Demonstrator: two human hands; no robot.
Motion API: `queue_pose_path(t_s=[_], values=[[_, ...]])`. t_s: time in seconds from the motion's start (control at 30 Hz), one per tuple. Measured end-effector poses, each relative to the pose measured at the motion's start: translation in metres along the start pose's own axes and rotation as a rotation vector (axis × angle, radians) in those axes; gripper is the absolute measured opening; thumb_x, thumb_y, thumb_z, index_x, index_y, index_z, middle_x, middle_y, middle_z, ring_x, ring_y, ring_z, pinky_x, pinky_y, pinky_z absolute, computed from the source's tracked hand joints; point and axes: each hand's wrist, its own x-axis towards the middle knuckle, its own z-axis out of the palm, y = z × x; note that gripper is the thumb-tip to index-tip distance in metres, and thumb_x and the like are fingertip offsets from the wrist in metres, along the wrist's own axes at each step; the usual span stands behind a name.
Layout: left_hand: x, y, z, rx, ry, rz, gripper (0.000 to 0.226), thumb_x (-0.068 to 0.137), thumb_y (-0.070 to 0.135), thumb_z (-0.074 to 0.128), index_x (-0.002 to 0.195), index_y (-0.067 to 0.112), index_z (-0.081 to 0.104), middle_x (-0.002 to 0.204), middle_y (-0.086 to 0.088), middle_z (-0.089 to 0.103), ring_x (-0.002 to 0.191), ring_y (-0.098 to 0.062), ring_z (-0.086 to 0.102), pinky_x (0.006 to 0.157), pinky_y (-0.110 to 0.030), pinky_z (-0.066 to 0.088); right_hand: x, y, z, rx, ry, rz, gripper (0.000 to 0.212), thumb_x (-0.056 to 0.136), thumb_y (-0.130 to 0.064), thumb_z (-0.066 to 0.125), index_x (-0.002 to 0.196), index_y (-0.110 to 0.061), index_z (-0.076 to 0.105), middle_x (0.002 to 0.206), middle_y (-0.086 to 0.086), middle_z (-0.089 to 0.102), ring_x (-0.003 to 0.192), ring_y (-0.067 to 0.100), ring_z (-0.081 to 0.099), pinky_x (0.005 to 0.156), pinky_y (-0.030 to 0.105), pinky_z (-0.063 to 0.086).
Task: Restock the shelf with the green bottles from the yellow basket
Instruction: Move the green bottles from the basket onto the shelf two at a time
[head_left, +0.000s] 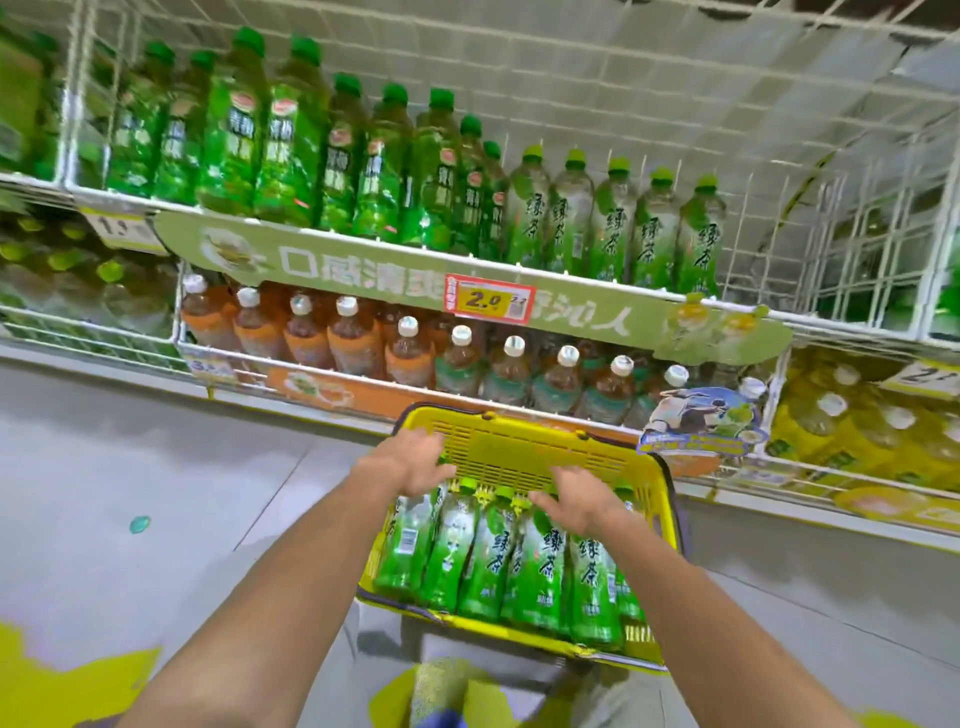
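Six green tea bottles (498, 561) lay side by side in the yellow basket (524, 447) on the floor below the wire shelf (597, 275), long axes parallel, caps pointing toward the shelf. Five matching bottles (613, 223) stood upright on that shelf. The left hand (410, 460) and right hand (576, 499) reached in over the cap ends, fingers spread, gripping nothing.
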Motion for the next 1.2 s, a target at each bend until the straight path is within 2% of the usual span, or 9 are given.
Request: queue_pose_path(t_s=[0.13,0.3,0.5,0.6,0.67,0.83,0.97,1.1,1.2], values=[[0.019,-0.004,0.017,-0.038,-0.052,-0.028,0.067,0.101,0.052,0.045,0.144,0.0,0.041,0.143,-0.027,0.048,0.135,-0.04,0.043,0.107,-0.045,0.039,0.015,-0.002,0.01,0.028,-0.015,0.013,0.069,0.102,-0.057,0.041,0.151,-0.009,0.038,0.154,0.016,0.041,0.142,0.035,0.04,0.113,0.049,0.038],[0.038,-0.008,0.035,-0.037,-0.098,-0.05,0.049,0.102,0.049,0.044,0.125,0.006,0.053,0.133,-0.02,0.05,0.126,-0.037,0.048,0.104,-0.047,0.041,0.029,0.002,0.022,0.067,-0.07,0.052,0.064,0.103,-0.052,0.04,0.147,-0.005,0.041,0.151,0.02,0.041,0.133,0.036,0.048,0.109,0.044,0.041],[0.053,-0.008,0.049,0.01,-0.068,-0.098,0.037,0.101,0.034,0.053,0.123,0.004,0.058,0.135,-0.018,0.047,0.128,-0.036,0.046,0.108,-0.045,0.038,0.038,0.006,0.03,0.105,-0.084,0.058,0.045,0.102,-0.042,0.05,0.13,-0.007,0.052,0.14,0.018,0.05,0.124,0.034,0.053,0.105,0.045,0.046],[0.056,-0.006,0.052,0.031,-0.042,-0.121,0.032,0.096,0.026,0.061,0.119,0.005,0.059,0.135,-0.017,0.044,0.124,-0.037,0.049,0.105,-0.044,0.04,0.042,0.005,0.028,0.103,-0.104,0.056,0.035,0.099,-0.041,0.056,0.113,-0.009,0.055,0.129,0.016,0.055,0.112,0.03,0.055,0.097,0.041,0.048],[0.058,-0.003,0.055,-0.01,-0.031,-0.129,0.037,0.091,0.029,0.068,0.119,0.007,0.056,0.134,-0.015,0.042,0.118,-0.038,0.054,0.099,-0.045,0.045,0.044,0.003,0.029,0.123,-0.11,0.051,0.034,0.097,-0.042,0.061,0.111,-0.011,0.055,0.127,0.013,0.055,0.107,0.026,0.055,0.094,0.037,0.049],[0.055,0.01,0.066,-0.232,-0.054,-0.124,0.051,0.085,0.026,0.075,0.125,0.016,0.044,0.127,-0.013,0.045,0.103,-0.038,0.06,0.09,-0.049,0.05,0.044,0.003,0.018,0.169,-0.129,0.04,0.058,0.089,-0.048,0.07,0.13,-0.011,0.053,0.133,0.012,0.054,0.119,0.029,0.052,0.1,0.039,0.047],[0.052,0.001,0.059,-0.43,-0.059,-0.16,0.06,0.078,0.028,0.084,0.121,0.019,0.043,0.113,-0.012,0.061,0.093,-0.029,0.06,0.072,-0.037,0.046,0.035,0.013,0.006,0.242,-0.144,0.073,0.074,0.082,-0.054,0.077,0.138,-0.014,0.05,0.142,0.01,0.051,0.13,0.028,0.048,0.106,0.037,0.043],[0.046,-0.013,0.041,-0.454,-0.089,-0.234,0.097,0.066,0.049,0.091,0.14,0.006,0.045,0.136,-0.013,0.056,0.123,-0.032,0.055,0.096,-0.04,0.049,0.025,0.018,-0.002,0.345,-0.133,0.065,0.079,0.075,-0.054,0.083,0.137,-0.014,0.053,0.14,0.008,0.056,0.125,0.027,0.055,0.096,0.03,0.045],[0.038,-0.011,0.037,-0.578,-0.116,-0.226,0.107,0.064,0.044,0.094,0.146,-0.001,0.043,0.139,-0.018,0.056,0.122,-0.033,0.058,0.092,-0.036,0.051,0.018,0.018,-0.002,0.376,-0.168,0.055,0.082,0.076,-0.047,0.085,0.141,-0.016,0.047,0.134,0.008,0.058,0.119,0.026,0.058,0.093,0.029,0.048]])
